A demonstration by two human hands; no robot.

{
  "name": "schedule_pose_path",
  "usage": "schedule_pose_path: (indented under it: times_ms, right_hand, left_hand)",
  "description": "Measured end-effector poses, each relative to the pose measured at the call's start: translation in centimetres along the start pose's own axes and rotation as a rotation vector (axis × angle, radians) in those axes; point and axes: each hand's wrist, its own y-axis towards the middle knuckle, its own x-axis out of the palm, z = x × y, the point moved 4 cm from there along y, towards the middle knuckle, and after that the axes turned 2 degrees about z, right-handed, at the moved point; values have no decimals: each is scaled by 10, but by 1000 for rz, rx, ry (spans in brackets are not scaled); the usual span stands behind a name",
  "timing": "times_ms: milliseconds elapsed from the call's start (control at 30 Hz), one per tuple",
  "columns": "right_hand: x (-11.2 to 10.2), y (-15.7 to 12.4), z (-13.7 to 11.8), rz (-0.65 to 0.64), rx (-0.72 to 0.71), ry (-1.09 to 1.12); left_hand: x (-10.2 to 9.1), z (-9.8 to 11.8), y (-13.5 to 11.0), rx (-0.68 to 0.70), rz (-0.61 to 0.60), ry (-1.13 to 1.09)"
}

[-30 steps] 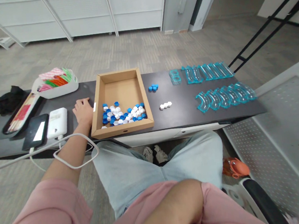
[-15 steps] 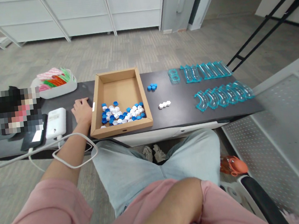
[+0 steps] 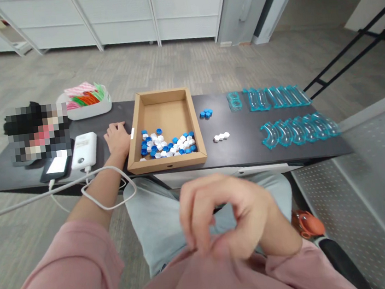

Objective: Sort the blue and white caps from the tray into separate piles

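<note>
My left hand [image 3: 117,139] rests on the dark table with fingers spread, between a white power bank [image 3: 84,150] and an open cardboard box [image 3: 167,162]. Blue and white hexagonal pieces [image 3: 168,147] lie heaped in the near part of that box. Over my lap, my right hand [image 3: 231,214] is slightly blurred, its fingers curled and pinching the front of my pink shirt [image 3: 208,282]. Right of the box are a small cluster of blue pieces [image 3: 206,113] and a short row of white pieces [image 3: 221,137].
Clear teal plastic parts stand in rows: curved ones [image 3: 300,130] at the front right, straight ones [image 3: 277,97] behind. At the left are a phone [image 3: 57,164], a white cable [image 3: 88,175] across my left forearm, and a white basket [image 3: 89,111] of colourful items.
My right hand has come up into view from below and now pinches the shirt. The view has shifted a little to the left; my left hand stays beside the box.
</note>
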Motion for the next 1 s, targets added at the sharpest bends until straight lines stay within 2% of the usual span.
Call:
schedule_pose_path:
  times_ms: [67,133,200,267,333,433,567,667,833,1000]
  right_hand:
    - [-27,-4,15,120,111,-9]
    - [-55,-5,44,209,290,-130]
    - [-74,-2,81,198,420,-265]
    - [-79,6,123,100,514,-355]
    - [-74,15,161,-61,594,-371]
    - [-61,28,197,-273,662,-299]
    - [-48,43,213,-351,647,-302]
    - [-42,48,217,-322,604,-384]
    - [-40,45,221,-269,632,-571]
    - [-36,45,222,-291,572,-553]
  left_hand:
    - [2,-1,1,-1,15,-6]
    - [4,-2,3,2,26,-16]
    - [4,-2,3,4,30,-24]
    - [3,-2,3,5,23,-30]
    - [2,-2,2,7,13,-37]
    - [1,0,1,16,13,-45]
    - [2,0,1,11,9,-41]
    - [4,-1,2,10,7,-40]
    - [6,-2,3,23,12,-39]
    - [5,-2,3,13,19,-25]
